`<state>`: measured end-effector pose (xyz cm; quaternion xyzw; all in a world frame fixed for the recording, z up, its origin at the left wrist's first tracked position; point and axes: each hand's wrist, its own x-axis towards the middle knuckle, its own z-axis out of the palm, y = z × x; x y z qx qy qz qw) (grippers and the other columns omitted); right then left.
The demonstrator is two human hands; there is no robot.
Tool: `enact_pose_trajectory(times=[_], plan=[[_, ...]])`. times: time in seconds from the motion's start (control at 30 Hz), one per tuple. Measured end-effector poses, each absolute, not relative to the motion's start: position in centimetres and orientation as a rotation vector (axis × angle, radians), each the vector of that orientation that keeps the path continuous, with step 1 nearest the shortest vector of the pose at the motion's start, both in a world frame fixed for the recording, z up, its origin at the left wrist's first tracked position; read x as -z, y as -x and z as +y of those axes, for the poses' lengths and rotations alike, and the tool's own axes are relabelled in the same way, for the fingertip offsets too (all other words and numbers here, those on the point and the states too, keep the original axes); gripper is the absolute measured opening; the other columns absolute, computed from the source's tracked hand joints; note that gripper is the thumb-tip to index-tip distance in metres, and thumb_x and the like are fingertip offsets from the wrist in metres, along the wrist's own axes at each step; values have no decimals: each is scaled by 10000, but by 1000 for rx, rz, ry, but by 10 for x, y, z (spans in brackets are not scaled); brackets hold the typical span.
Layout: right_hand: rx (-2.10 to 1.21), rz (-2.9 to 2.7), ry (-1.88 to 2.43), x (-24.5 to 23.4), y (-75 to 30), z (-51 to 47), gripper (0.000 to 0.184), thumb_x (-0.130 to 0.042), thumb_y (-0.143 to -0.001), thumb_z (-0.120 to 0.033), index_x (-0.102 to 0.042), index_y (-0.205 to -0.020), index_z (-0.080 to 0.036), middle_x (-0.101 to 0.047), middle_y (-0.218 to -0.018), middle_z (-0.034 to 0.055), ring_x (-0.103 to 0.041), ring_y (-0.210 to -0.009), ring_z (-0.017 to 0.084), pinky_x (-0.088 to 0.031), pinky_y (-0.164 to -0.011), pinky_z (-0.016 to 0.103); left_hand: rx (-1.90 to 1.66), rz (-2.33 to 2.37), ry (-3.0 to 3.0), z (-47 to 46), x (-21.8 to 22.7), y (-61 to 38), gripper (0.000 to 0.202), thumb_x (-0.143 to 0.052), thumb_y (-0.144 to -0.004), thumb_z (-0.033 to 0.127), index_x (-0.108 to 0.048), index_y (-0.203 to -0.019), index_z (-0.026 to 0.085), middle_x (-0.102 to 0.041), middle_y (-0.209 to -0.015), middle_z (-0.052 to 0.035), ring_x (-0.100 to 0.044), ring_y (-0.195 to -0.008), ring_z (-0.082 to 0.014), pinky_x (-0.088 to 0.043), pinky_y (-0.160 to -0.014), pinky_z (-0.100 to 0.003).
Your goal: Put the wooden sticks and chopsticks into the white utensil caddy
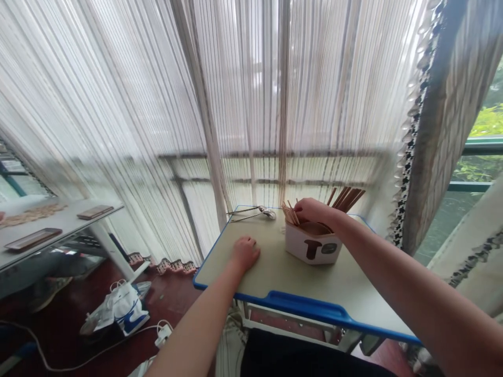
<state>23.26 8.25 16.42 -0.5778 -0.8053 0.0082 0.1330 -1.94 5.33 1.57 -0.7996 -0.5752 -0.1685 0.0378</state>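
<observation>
A white box [312, 252] with a brown T-shaped mark stands on the small desk [271, 277]. Thin pale wooden sticks [290, 213] poke up at its left end, and my right hand [313, 210] is closed at them, its fingertips partly hidden. Longer reddish-brown sticks [348, 199] fan out behind my right wrist. Inside the box, a brown rounded surface shows under the hand. My left hand [247, 252] rests on the desktop left of the box, fingers curled in and nothing visible in them. Shiny metal spoons [268, 213] with long thin handles lie at the desk's back left.
Sheer striped curtains [251, 104] hang right behind the desk. Off to the left, a white table [78, 225] carries flat trays and small pale pieces; a person's leg and shoe show beneath. A white and blue bag [124, 309], a cable and a power strip [163, 333] lie on the floor.
</observation>
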Motion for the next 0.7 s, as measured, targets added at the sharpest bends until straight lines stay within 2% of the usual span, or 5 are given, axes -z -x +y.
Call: enact_pose_trajectory(times=[0.17,0.3,0.4,0.5,0.7], plan=[[12,-2374,1695,-168,-232,75,123,-581,-681,-243,-685,-640,-190,-603,-568,17,-453,-471,110,-285,-480,245,476,-1805,2442,51,-18,20,324,-465,-830,399,-633,-990,173,-591,-1011,-105,-510,-1008,-227,-371,-896,-329],[160,-2153,1702,-169,-237,74,270,-483,-777,-318,-665,-644,-171,-612,-600,43,-504,-553,139,-306,-520,257,533,-1804,2435,52,-16,20,309,-477,-816,396,-635,-962,174,-594,-994,-97,-520,-974,-223,-380,-876,-322],[274,-1843,1686,-163,-239,76,305,-430,-829,-333,-669,-840,-143,-653,-743,73,-558,-697,170,-355,-609,260,564,-1815,2443,53,-15,21,298,-480,-811,388,-636,-940,170,-595,-984,-102,-522,-967,-227,-380,-868,-327],[218,-1783,1740,-158,-236,78,343,-455,-824,-315,-618,-1044,-109,-663,-911,109,-577,-827,193,-382,-697,270,592,-1810,2454,53,-15,22,290,-480,-810,382,-635,-935,171,-594,-988,-103,-519,-978,-228,-372,-881,-326],[80,-2049,1783,-163,-226,78,247,-478,-802,-274,-692,-856,-163,-682,-852,90,-594,-803,204,-385,-666,276,616,-1795,2463,53,-16,23,263,-475,-814,350,-635,-909,164,-595,-981,-105,-522,-973,-227,-373,-880,-324]])
